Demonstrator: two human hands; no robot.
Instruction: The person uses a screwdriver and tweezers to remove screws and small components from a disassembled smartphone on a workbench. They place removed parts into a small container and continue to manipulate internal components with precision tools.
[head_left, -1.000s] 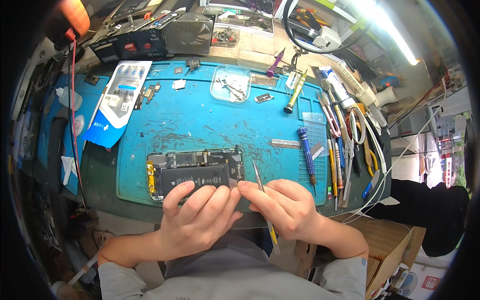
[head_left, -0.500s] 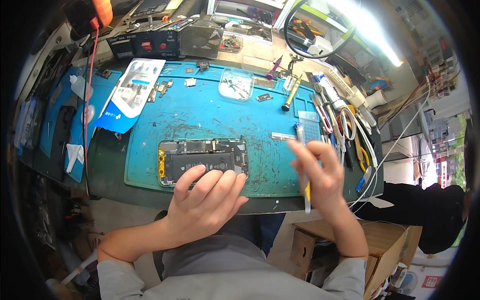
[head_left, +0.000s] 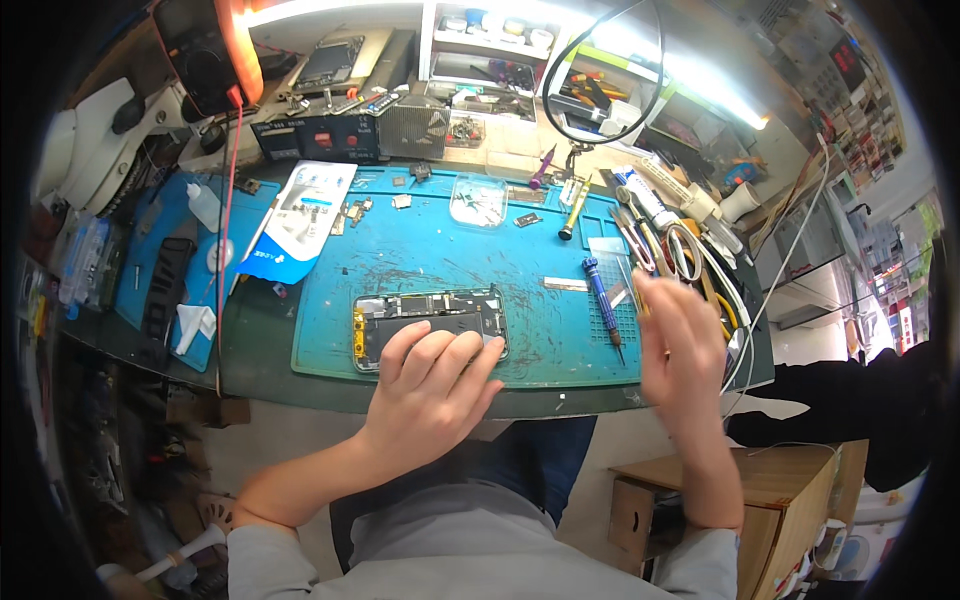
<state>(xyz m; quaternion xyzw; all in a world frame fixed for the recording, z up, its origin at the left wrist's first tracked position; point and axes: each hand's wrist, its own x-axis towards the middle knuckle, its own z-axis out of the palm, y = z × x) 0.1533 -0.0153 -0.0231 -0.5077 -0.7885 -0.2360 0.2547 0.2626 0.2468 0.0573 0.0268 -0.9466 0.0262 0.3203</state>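
Observation:
An opened phone (head_left: 425, 322) lies on the blue work mat (head_left: 400, 258), its dark battery and inner parts showing, with a yellow part at its left end. My left hand (head_left: 425, 385) rests over its near edge, fingers spread and slightly bent, covering part of the battery. At the mat's right side my right hand (head_left: 685, 345) is raised and smeared by motion. Whether its fingers hold anything cannot be made out; a thin yellowish thing shows beside the fingertips. Left of that hand lies a blue screwdriver (head_left: 603, 300), its tip toward me.
A clear dish of small parts (head_left: 478, 201) stands at the mat's far side, near a yellow-green screwdriver (head_left: 575, 210). Pliers, cables and tweezers crowd the right edge. A white and blue packet (head_left: 305, 220) lies left. A black cable loop (head_left: 603, 70) hangs above the far side.
The view has shifted. My right hand has moved right, and the long tool with a yellow end seen by it no longer shows clearly. My left hand stays over the phone.

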